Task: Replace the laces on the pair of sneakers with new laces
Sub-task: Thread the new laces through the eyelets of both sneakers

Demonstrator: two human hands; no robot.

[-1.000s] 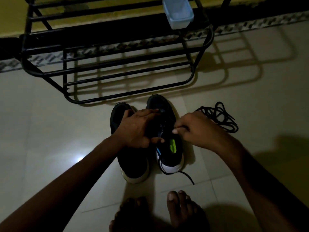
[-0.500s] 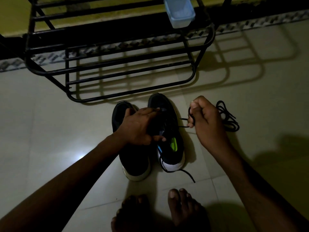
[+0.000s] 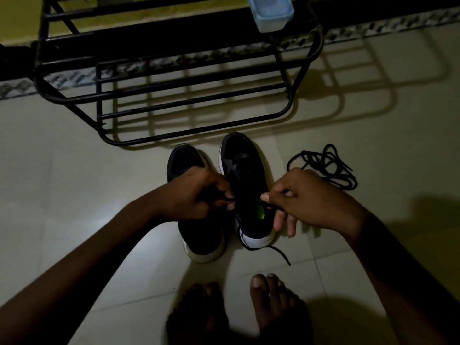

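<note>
Fingers (image 3: 227, 194) of left hand (image 3: 196, 192) and right hand (image 3: 308, 197) are pinched on the lace (image 3: 275, 208) across the sneaker (image 3: 245, 170) between them; threading is judged underway, even tensioning required next.

The left hand (image 3: 196, 195) hides the middle of the left sneaker (image 3: 184, 158). Where the lace (image 3: 281, 255) runs on the right sneaker (image 3: 241, 155) is too dark to trace. The top edge cuts off the rack (image 3: 99, 95) and box (image 3: 271, 13), the bottom edge the feet (image 3: 273, 307).

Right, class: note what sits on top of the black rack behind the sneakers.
A pale blue plastic tub rests on the rack's upper bars, near its right end. The frame cuts off the tub's top, so its contents are unseen.
</note>
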